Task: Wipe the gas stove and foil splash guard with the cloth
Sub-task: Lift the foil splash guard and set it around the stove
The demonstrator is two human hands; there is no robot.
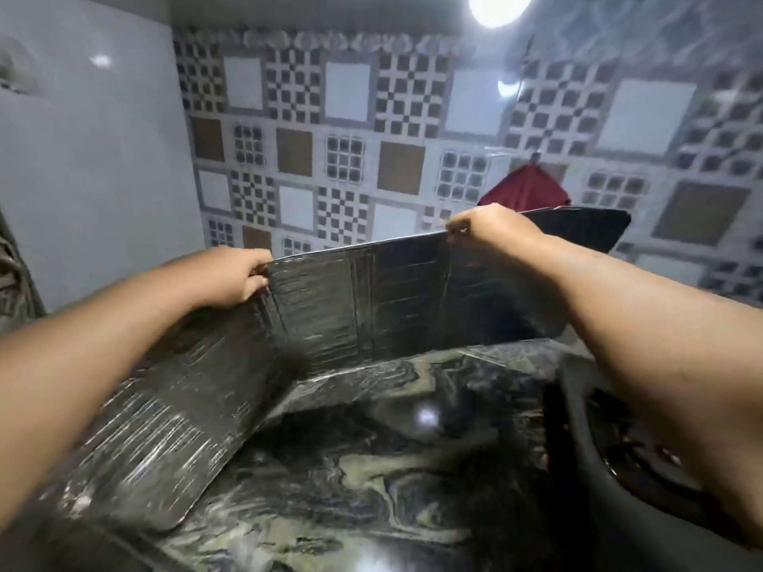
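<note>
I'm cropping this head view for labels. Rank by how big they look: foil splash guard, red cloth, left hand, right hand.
1. foil splash guard, largest by far.
2. red cloth, partly hidden behind the guard.
3. left hand and right hand: look alike, unranked.

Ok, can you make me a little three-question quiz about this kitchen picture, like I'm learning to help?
1. True or false: both hands grip the top edge of the foil splash guard.
2. What colour is the cloth hanging behind the guard? A) red B) blue C) yellow
3. Fill in: the guard stands on the dark marbled ____.

Key: 1 true: left hand and right hand both pinch it. 2 A. 3 countertop.
</note>
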